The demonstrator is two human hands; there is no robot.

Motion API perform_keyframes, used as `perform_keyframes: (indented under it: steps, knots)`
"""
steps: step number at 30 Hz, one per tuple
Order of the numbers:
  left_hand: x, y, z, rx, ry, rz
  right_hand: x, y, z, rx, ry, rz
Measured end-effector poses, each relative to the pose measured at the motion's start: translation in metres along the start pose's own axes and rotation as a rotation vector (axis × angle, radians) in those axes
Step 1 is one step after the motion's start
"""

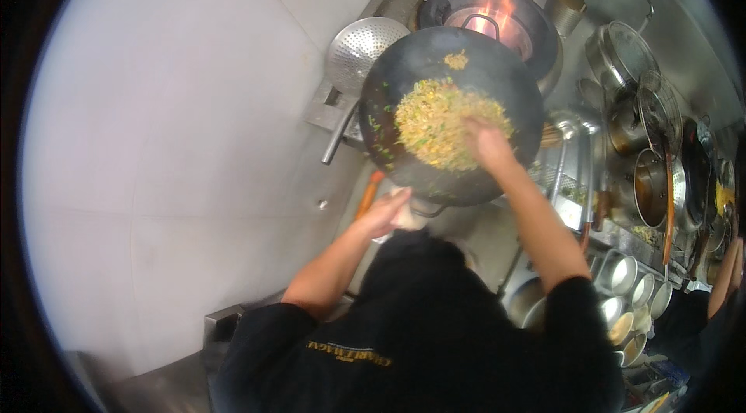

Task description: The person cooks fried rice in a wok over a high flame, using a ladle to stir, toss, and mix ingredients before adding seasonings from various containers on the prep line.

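Before me a large black wok (431, 57) is tilted, its far rim overlapping the burner. Yellow fried rice (437, 116) with green bits is heaped at its middle. A small clump of pale crumbs (456, 60) lies higher on the wok wall. My left hand (384, 212) grips a folded light cloth (410, 218) against the near rim, beside a loop handle (430, 212). My right hand (488, 142) reaches over the rice from the right. Its fingers are blurred against the grains, so whether they touch or hold any cannot be told.
Flames rise from the wok burner (545, 49) behind. A perforated strainer (361, 54) lies left of the wok. Ladles (562, 151), a wire basket (658, 116) and pots (650, 186) crowd the right. Metal containers (622, 273) stand lower right, near another person's arm (725, 282).
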State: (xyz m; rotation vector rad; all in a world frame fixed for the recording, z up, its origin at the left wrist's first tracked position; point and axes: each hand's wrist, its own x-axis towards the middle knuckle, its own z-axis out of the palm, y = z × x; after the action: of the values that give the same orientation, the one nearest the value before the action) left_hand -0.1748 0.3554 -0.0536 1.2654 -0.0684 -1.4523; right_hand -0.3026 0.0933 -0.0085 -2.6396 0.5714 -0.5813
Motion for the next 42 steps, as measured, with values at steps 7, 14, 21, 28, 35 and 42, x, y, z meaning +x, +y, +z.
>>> perform_keyframes:
  steps: [7, 14, 21, 28, 35, 42]
  knots:
    - [-0.052, -0.034, -0.045, -0.088, 0.073, -0.007, 0.048, 0.015, 0.056, -0.333, -0.385, 0.055]
    - [-0.052, -0.036, -0.048, -0.145, 0.082, -0.020, 0.029, 0.017, 0.023, 0.590, -0.305, 0.494]
    - [-0.006, -0.008, -0.045, 0.112, -0.005, 0.012, 0.004, -0.031, -0.055, 1.467, 0.021, 0.771]
    - [0.002, 0.010, -0.042, 0.137, -0.023, -0.185, -0.023, -0.127, -0.193, 1.605, -0.137, 0.583]
    - [-0.002, 0.021, -0.024, 0.060, -0.027, -0.206, -0.076, -0.225, -0.279, 1.536, -0.078, 0.069]
    - [-0.016, 0.021, -0.009, 0.165, 0.035, -0.222, -0.100, -0.136, -0.254, 0.994, 0.090, 0.446]
